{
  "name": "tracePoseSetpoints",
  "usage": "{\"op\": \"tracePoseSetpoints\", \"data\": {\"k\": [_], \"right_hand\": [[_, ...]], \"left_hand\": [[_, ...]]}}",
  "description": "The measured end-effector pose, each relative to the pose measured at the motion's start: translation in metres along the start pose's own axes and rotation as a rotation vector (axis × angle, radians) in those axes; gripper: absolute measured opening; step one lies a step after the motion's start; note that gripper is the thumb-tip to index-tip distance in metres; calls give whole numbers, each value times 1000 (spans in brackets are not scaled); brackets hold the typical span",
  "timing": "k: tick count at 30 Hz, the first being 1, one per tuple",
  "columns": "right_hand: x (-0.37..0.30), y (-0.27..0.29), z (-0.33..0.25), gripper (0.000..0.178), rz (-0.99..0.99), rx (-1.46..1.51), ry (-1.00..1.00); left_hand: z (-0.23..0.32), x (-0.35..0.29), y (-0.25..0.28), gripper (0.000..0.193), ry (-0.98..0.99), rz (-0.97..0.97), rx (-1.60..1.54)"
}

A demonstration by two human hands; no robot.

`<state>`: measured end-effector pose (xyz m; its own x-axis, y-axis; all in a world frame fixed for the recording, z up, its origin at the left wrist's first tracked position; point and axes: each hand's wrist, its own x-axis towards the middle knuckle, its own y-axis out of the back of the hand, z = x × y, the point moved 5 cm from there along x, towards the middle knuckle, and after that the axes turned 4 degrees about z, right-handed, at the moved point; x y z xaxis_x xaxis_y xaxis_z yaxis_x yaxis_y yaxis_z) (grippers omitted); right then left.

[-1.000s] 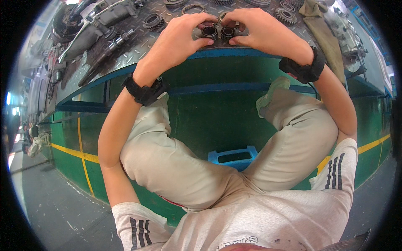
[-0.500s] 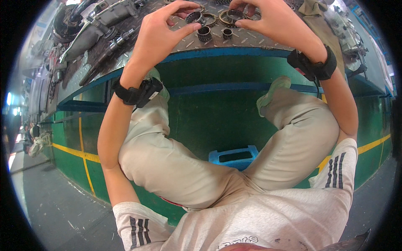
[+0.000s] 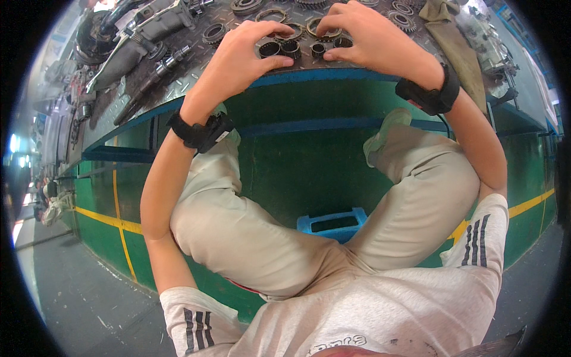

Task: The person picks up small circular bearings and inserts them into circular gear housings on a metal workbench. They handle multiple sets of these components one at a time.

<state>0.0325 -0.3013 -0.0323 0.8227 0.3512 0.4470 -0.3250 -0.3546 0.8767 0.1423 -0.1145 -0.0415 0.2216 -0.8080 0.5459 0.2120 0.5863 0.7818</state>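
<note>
Two dark needle-roller cages, an outer one (image 3: 269, 50) and an inner one (image 3: 290, 49), stand side by side near the bench's front edge. My left hand (image 3: 247, 52) curves around them, its thumb in front and its fingers apart behind. To the right are a smaller cage (image 3: 318, 50) and another dark cage (image 3: 342, 42). That last one sits within the curve of my right hand (image 3: 372, 41), whose thumb and fingers are spread apart. Brass-coloured rings, one on the left (image 3: 294, 31) and one on the right (image 3: 313, 27), lie just beyond, partly behind my fingers.
The patterned metal bench top (image 3: 304, 66) has a blue front edge. A toothed ring (image 3: 214, 34) lies left of my hand, a splined shaft (image 3: 169, 62) and a grey housing (image 3: 128, 53) farther left. More gears (image 3: 403, 21) and a folded cloth (image 3: 455, 44) are at right.
The cages that my hands held raised and tilted have come down toward me, beside the standing ones. My fingers have spread and both hands have shifted slightly, uncovering more rings behind.
</note>
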Motion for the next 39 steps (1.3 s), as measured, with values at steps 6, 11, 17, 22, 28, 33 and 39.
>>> {"op": "tracePoseSetpoints", "data": {"k": [6, 11, 17, 22, 28, 33, 39], "right_hand": [[-6, 4, -14, 19, 15, -83, -151], [-8, 40, -4, 22, 97, -108, -173], [-18, 36, 6, 25, -22, -54, -295], [-19, 31, 9, 26, -34, -55, -291], [-19, 28, 7, 30, -69, -54, -345], [-15, 26, 3, 36, -144, -18, -411], [-18, 14, 11, 43, -100, -78, -312]], "left_hand": [[5, 8, -4, 40, -44, 37, -40], [1, 6, 27, 35, 23, 140, -67], [-3, -3, 22, 36, 78, 53, -21], [-7, -4, 21, 36, 99, 10, -4], [-6, -6, 26, 38, 96, -10, 8], [-11, -12, 18, 48, 111, -52, -14], [-13, -10, 12, 52, 89, -72, -32]]}}
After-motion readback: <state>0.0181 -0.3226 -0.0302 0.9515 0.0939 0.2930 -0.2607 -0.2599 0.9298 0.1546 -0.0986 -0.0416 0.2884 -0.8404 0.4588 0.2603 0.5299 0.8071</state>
